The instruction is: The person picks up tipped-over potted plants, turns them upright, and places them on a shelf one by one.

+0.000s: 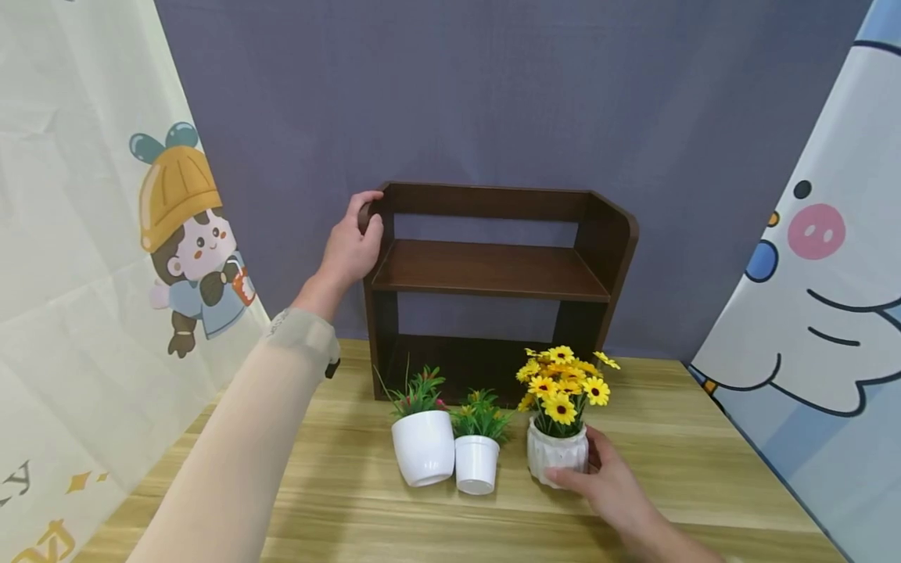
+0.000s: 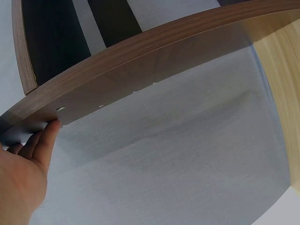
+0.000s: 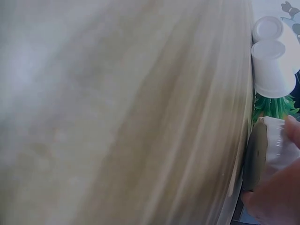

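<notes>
My left hand (image 1: 352,246) grips the upper left side of a dark brown two-tier shelf (image 1: 493,270), thumb and index finger around the edge of its side panel. In the left wrist view, fingers (image 2: 47,140) lie against the panel's outer face. My right hand (image 1: 618,486) holds a white ribbed flowerpot (image 1: 556,453) from its right side, thumb at the front. Yellow daisy-like flowers (image 1: 563,387) fill this pot. The right wrist view shows the pot's underside (image 3: 255,154), turned partly toward the camera.
Left of the flowerpot are a larger white pot (image 1: 424,447), tilted, and a smaller white pot (image 1: 477,465), both with green plants. They are side by side before the shelf on a wood-grain table (image 1: 352,485). A grey-blue curtain (image 1: 493,86) hangs behind; printed cloths flank the table.
</notes>
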Motion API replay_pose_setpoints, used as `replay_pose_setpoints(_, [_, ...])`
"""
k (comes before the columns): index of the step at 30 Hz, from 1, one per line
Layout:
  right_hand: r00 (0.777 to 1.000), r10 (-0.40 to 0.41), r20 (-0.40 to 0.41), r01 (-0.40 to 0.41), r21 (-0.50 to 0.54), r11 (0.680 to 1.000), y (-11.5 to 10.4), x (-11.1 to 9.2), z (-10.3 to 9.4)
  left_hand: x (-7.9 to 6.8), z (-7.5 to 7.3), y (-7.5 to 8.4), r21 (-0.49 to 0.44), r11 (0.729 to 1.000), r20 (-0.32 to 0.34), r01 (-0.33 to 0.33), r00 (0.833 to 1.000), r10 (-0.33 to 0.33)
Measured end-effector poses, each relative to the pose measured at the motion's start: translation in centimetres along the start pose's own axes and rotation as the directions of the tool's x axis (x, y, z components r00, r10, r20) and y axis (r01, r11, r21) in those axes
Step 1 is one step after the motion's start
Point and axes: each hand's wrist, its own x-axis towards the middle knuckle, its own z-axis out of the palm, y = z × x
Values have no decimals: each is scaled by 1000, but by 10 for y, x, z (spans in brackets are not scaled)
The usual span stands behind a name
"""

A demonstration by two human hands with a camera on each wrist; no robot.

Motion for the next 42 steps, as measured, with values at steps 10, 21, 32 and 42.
replay_pose_setpoints(10, [1000, -12, 17, 11, 42, 999, -1, 11, -1, 0, 0, -1, -5, 1000, 0, -12, 1000, 12])
replay_pose_setpoints(21, [998, -68, 3, 67, 111, 992, 3, 18, 3, -3, 1, 5, 7, 1000, -2, 5, 1000, -5])
replay_pose_setpoints(32, [997, -81, -9, 81, 64, 995, 7, 18, 7, -3, 1, 3, 21, 1000, -8, -2, 1000, 2])
replay_pose_setpoints(42, [996, -95, -2, 95, 24, 995, 4, 16, 10, -2, 0, 4, 19, 1000, -18, -5, 1000, 5])
